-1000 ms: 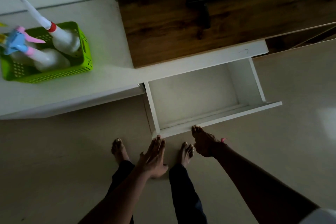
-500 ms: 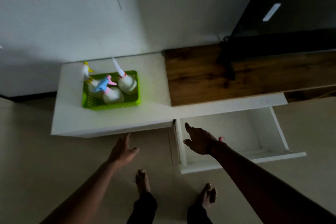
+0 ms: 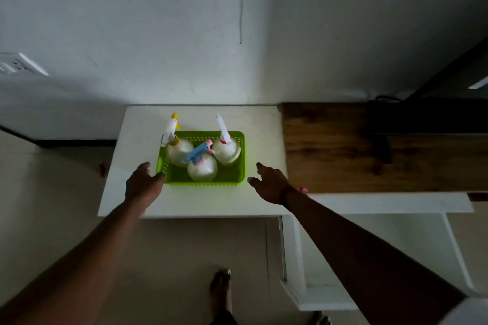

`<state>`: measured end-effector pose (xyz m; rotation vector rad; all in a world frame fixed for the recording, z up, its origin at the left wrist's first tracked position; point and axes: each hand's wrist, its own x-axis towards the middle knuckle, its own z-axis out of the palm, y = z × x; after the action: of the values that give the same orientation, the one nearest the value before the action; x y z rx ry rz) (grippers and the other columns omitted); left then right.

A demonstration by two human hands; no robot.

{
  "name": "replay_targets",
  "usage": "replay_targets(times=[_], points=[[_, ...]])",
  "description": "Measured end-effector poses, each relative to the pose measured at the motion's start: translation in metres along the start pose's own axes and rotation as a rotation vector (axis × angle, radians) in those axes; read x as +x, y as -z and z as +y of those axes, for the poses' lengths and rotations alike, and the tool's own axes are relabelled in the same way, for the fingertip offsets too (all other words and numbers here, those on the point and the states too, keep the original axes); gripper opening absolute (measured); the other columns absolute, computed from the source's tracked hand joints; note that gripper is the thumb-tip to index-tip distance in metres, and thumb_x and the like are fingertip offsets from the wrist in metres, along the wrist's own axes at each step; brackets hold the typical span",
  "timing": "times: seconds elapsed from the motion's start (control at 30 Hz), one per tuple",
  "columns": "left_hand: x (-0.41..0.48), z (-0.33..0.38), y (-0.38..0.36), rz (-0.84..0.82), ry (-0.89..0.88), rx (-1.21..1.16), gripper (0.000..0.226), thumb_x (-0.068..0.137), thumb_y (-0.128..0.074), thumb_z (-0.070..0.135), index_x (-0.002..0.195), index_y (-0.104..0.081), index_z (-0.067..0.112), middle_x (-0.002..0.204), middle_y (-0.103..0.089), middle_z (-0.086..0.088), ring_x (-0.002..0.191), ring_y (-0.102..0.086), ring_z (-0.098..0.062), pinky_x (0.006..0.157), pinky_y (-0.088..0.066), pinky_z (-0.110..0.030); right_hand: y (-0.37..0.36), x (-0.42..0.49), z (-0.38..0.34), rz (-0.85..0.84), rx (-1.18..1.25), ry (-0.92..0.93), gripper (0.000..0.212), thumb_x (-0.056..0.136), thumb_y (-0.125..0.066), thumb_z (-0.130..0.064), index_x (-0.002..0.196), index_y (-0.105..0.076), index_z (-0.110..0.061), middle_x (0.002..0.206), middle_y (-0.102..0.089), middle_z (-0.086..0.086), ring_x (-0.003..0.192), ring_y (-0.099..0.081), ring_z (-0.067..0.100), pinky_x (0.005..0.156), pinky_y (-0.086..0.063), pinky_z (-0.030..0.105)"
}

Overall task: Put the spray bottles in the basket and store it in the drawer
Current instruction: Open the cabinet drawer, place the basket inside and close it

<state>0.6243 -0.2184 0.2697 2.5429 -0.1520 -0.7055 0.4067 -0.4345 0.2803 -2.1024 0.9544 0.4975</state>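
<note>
The left hand [image 3: 144, 182] was open, with its fingertips right at the left end of the green basket [image 3: 202, 180], touching it or nearly so. The right hand [image 3: 269, 183] was open too, near the basket's right end but not touching it. Neither hand held anything.

The basket sat on the white cabinet top [image 3: 184, 200]. Three spray bottles stood inside it: one with a yellow top [image 3: 177, 149], one with a blue and pink top [image 3: 202, 165], and one with a white and red top [image 3: 226, 149]. The open drawer [image 3: 383, 250] was low on the right.

To do this step well, both hands should probably grab the two short ends together and lift the basket flat. The tall bottles looked likely to tip if it leaned. Going slowly down to the drawer would help.
</note>
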Motion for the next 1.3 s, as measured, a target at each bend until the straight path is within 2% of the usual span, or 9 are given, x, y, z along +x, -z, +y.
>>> replay_targets(times=[0.13, 0.23, 0.37, 0.5, 0.63, 0.77, 0.9, 1.0, 1.3], points=[[0.031, -0.001, -0.007, 0.031, -0.017, 0.05, 0.057, 0.088, -0.056, 0.022, 0.141, -0.043, 0.005, 0.143, -0.049, -0.018, 0.133, -0.043, -0.036, 0.109, -0.032, -0.041, -0.016, 0.037, -0.01, 0.012, 0.047, -0.083, 0.064, 0.096, -0.046, -0.038, 0.146, -0.025, -0.004, 0.148, -0.042, 0.018, 0.136, -0.038, 0.036, 0.109, -0.032, 0.041], [0.049, -0.005, -0.012, -0.031, 0.02, 0.09, 0.058, 0.089, -0.055, 0.023, 0.142, -0.042, 0.004, 0.145, -0.047, -0.018, 0.135, -0.041, -0.035, 0.11, -0.03, -0.039, -0.026, 0.056, -0.017, 0.041, 0.097, -0.133, 0.055, 0.094, -0.05, -0.032, 0.137, -0.036, -0.001, 0.138, -0.051, 0.02, 0.128, -0.044, 0.039, 0.102, -0.038, 0.042], [0.058, -0.007, -0.018, -0.035, -0.028, 0.124, 0.028, 0.083, -0.059, 0.016, 0.108, -0.068, 0.008, 0.113, -0.069, -0.02, 0.097, -0.061, -0.037, 0.082, -0.045, -0.036, -0.04, 0.07, -0.022, 0.087, 0.118, -0.165, 0.037, 0.09, -0.053, -0.021, 0.124, -0.051, -0.005, 0.126, -0.06, 0.019, 0.117, -0.052, 0.038, 0.093, -0.045, 0.04], [0.065, -0.012, -0.026, -0.038, 0.037, 0.13, 0.046, 0.079, -0.064, 0.013, 0.125, -0.06, 0.012, 0.117, -0.068, -0.018, 0.107, -0.062, -0.037, 0.091, -0.049, -0.039, -0.047, 0.075, -0.018, 0.248, 0.139, -0.217, 0.033, 0.086, -0.056, -0.007, 0.119, -0.06, -0.006, 0.12, -0.065, 0.018, 0.112, -0.058, 0.036, 0.091, -0.05, 0.039], [0.053, -0.021, -0.036, -0.079, -0.015, 0.153, 0.035, 0.078, -0.065, 0.013, 0.113, -0.064, 0.016, 0.106, -0.071, -0.014, 0.097, -0.064, -0.034, 0.074, -0.046, -0.033, -0.043, 0.067, 0.001, 0.24, 0.138, -0.218, 0.027, 0.078, -0.058, -0.003, 0.103, -0.067, -0.006, 0.107, -0.07, 0.017, 0.103, -0.061, 0.037, 0.08, -0.05, 0.034], [0.02, -0.026, -0.054, -0.093, -0.045, 0.06, 0.019, 0.078, -0.067, 0.016, 0.095, -0.06, 0.02, 0.095, -0.071, -0.006, 0.08, -0.059, -0.024, 0.064, -0.041, -0.031, -0.039, 0.036, 0.037, 0.237, 0.206, -0.168, 0.024, 0.073, -0.061, -0.002, 0.095, -0.069, -0.004, 0.1, -0.072, 0.017, 0.097, -0.064, 0.035, 0.08, -0.054, 0.039], [-0.031, -0.018, -0.076, -0.132, -0.086, -0.029, 0.023, 0.072, -0.076, 0.017, 0.088, -0.06, 0.023, 0.084, -0.07, 0.004, 0.072, -0.065, -0.017, 0.066, -0.055, -0.036, -0.037, -0.011, 0.086, 0.3, 0.279, -0.16, 0.026, 0.07, -0.063, 0.001, 0.094, -0.071, -0.006, 0.095, -0.074, 0.014, 0.091, -0.067, 0.033, 0.079, -0.054, 0.04], [-0.075, -0.008, -0.098, -0.134, -0.136, -0.029, 0.021, 0.071, -0.076, 0.017, 0.078, -0.058, 0.026, 0.075, -0.069, 0.012, 0.065, -0.062, 0.001, 0.055, -0.046, -0.025, -0.033, -0.049, 0.127, 0.314, 0.283, -0.192, 0.025, 0.071, -0.063, 0.001, 0.094, -0.072, -0.008, 0.092, -0.075, 0.01, 0.082, -0.069, 0.032, 0.074, -0.054, 0.036], [-0.201, 0.011, -0.195, -0.317, -0.211, 0.003, 0.03, 0.065, -0.076, 0.011, 0.069, -0.053, 0.03, 0.065, -0.066, 0.017, 0.062, -0.06, 0.015, 0.044, -0.038, -0.007, -0.018, -0.16, 0.258, 0.336, 0.32, -0.344, 0.026, 0.073, -0.06, 0.008, 0.087, -0.073, -0.009, 0.082, -0.074, 0.003, 0.069, -0.067, 0.019, 0.061, -0.043, 0.023]])
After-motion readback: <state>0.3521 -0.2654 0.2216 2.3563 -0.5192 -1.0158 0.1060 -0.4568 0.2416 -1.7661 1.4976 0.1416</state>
